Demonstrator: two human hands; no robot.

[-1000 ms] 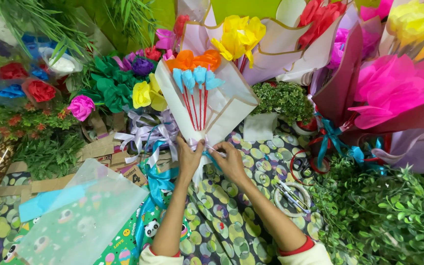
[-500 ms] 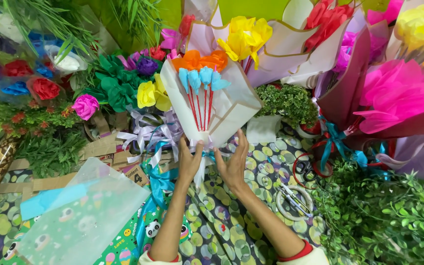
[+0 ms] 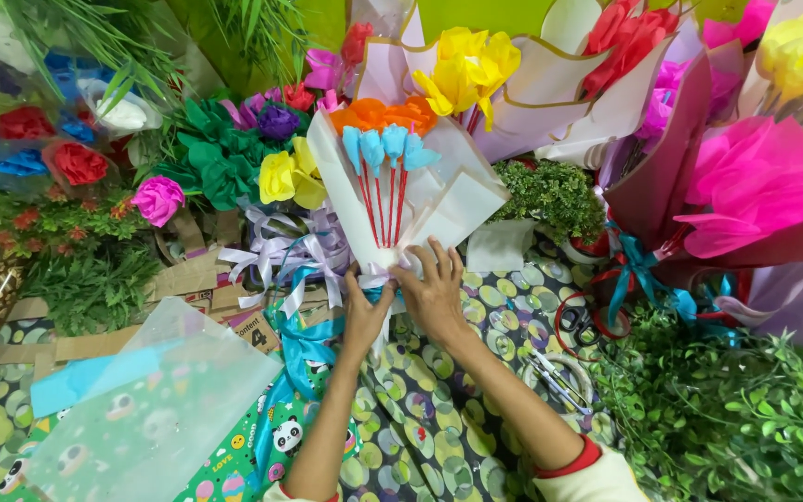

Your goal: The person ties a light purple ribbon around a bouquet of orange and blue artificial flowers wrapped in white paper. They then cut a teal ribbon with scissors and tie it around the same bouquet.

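A small bouquet of blue paper flowers on red stems, backed by orange blooms, stands wrapped in white paper. Both hands meet at its narrow base. My left hand grips the wrapped neck from the left, with its thumb against a white ribbon. Spread over the same neck from the right, my right hand has its fingers on the white paper.
Paper flowers in many colours fill the back and left, among them a pink one and a yellow one. A big magenta bouquet stands right. Scissors lie near the greenery. Printed wrapping sheets lie at lower left.
Both hands have closed in on the bouquet's base. The right hand shifted left onto the wrapping, and the bouquet now stands a little more upright.
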